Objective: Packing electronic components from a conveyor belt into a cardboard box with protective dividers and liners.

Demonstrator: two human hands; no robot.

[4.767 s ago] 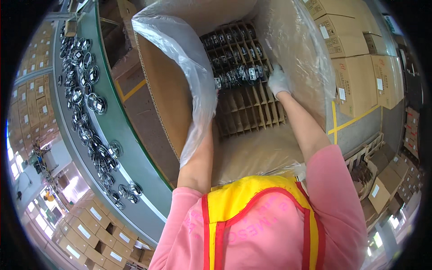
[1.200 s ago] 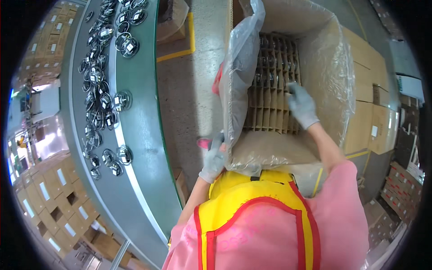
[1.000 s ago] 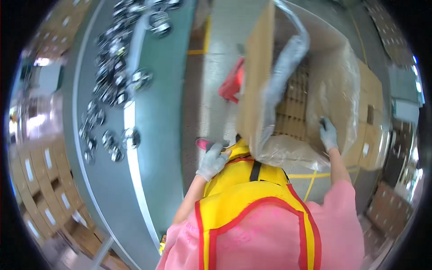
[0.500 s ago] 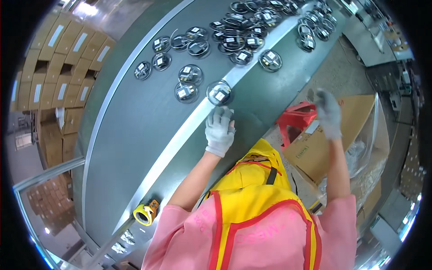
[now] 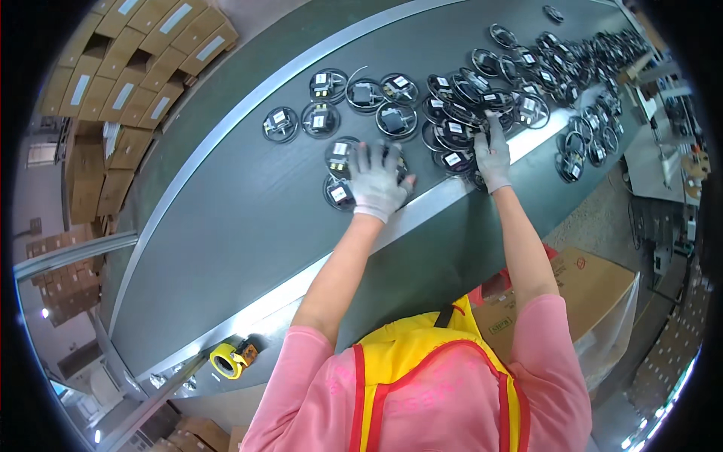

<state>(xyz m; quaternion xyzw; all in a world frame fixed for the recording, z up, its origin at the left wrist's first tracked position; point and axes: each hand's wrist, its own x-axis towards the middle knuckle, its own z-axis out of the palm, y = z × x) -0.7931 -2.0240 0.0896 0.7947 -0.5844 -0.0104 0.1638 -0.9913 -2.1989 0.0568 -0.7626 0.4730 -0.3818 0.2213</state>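
My left grip (image 5: 379,188): spread open, probably to span several coils (image 5: 340,193)
My right grip (image 5: 494,157): at the pile (image 5: 455,126), can't tell if closed

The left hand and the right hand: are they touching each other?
Apart. The head view shows a gap between the left hand and the right hand, with dark grey surface and coiled cables in it.

coiled cables (image 5: 459,128): glossy plastic | gloves (image 5: 379,188): matt knitted cloth | bench top (image 5: 226,218): smooth, dull sheen | edge strip (image 5: 425,211): shiny, metal-looking | apron (image 5: 395,358): soft cloth | carton (image 5: 591,286): matt cardboard | liner (image 5: 611,335): crinkled clear plastic film
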